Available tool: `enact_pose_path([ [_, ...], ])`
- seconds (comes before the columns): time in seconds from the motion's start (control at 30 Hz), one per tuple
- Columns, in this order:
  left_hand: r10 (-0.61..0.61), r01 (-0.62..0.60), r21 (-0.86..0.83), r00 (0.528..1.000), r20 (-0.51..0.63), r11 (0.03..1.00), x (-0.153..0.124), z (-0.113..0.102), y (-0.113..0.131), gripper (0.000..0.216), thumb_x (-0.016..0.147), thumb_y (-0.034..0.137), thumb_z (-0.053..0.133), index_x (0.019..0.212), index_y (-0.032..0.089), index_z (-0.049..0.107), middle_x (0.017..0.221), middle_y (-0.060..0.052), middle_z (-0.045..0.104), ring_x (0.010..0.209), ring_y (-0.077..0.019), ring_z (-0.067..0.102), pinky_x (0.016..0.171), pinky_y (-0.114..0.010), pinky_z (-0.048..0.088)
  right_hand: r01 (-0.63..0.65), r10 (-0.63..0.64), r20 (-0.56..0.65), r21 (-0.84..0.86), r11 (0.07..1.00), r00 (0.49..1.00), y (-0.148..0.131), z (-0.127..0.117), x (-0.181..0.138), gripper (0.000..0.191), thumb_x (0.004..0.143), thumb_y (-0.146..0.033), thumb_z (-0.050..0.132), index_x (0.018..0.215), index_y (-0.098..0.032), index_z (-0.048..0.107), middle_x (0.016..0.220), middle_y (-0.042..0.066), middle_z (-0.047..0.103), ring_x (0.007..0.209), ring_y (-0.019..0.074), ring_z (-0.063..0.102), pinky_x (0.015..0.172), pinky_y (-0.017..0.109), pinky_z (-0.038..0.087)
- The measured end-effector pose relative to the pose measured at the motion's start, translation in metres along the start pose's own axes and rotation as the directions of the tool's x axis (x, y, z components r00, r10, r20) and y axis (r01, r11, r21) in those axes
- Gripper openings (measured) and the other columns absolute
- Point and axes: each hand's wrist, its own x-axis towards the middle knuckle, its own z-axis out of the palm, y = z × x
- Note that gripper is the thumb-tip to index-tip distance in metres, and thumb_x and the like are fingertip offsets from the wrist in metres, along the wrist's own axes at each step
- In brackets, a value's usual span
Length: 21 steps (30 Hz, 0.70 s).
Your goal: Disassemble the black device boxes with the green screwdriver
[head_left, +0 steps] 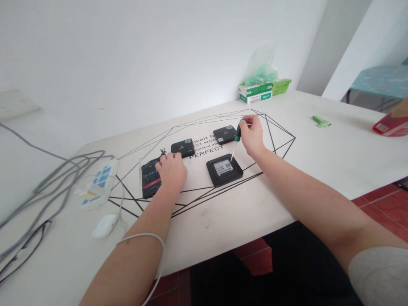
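My right hand [253, 134] is closed on a screwdriver [238, 132] with a dark green and black handle. Its thin shaft slants down to a corner of a square black device [236, 166], which lies with its white printed label facing up. My left hand [172, 169] rests palm down, fingers bent and slightly apart, over the right edge of a phone [150, 180] with a lit timer screen. Just beyond those fingertips lies a second black device [182, 147]. A third black device [224, 134] sits farther back, to the left of my right hand.
A white power strip [101, 182] and grey cables [60, 187] occupy the left side, with a white earbud case [105, 225] nearby. Green and white boxes [255, 91] under a plastic bag [262, 70] stand by the wall. A green packet [321, 121] and a red package [390, 123] lie right.
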Motion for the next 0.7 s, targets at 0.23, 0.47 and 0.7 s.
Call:
enact_pose_path([
  [0.23,-0.190,0.184,0.046,0.955,0.228,0.982,0.004,-0.005,-0.009,0.044,0.101,0.038,0.040,0.126,0.012,0.064,0.120,-0.028,0.068,0.108,-0.0427,0.069,0.085,-0.052,0.055,-0.125,0.171,0.089,-0.388,0.913,0.981,-0.005,-0.017,0.009,0.018,0.086,-0.018,0.056,0.102,-0.016,0.065,0.101,0.013,0.067,0.097,0.0270,0.063,0.098,0.049,0.052],
  [0.47,-0.176,0.185,-0.011,0.948,0.264,0.983,0.007,0.000,-0.013,0.039,0.101,0.029,0.040,0.124,0.009,0.064,0.116,-0.031,0.072,0.109,-0.0428,0.072,0.087,-0.052,0.055,-0.072,0.342,0.257,-0.698,0.713,0.904,-0.001,-0.020,-0.001,0.034,0.090,-0.011,0.053,0.121,-0.014,0.065,0.133,0.026,0.060,0.120,0.0387,0.058,0.100,0.059,0.048],
  [0.7,-0.211,0.147,-0.610,0.977,-0.033,0.778,0.009,-0.004,-0.004,0.045,0.103,0.031,0.049,0.147,0.022,0.051,0.091,-0.009,0.074,0.080,-0.0271,0.075,0.083,-0.040,0.058,0.273,0.080,0.485,-0.613,0.741,0.871,-0.032,-0.014,-0.016,0.029,0.095,-0.031,0.054,0.116,-0.016,0.069,0.132,0.021,0.063,0.129,0.0413,0.050,0.108,0.062,0.040],
])
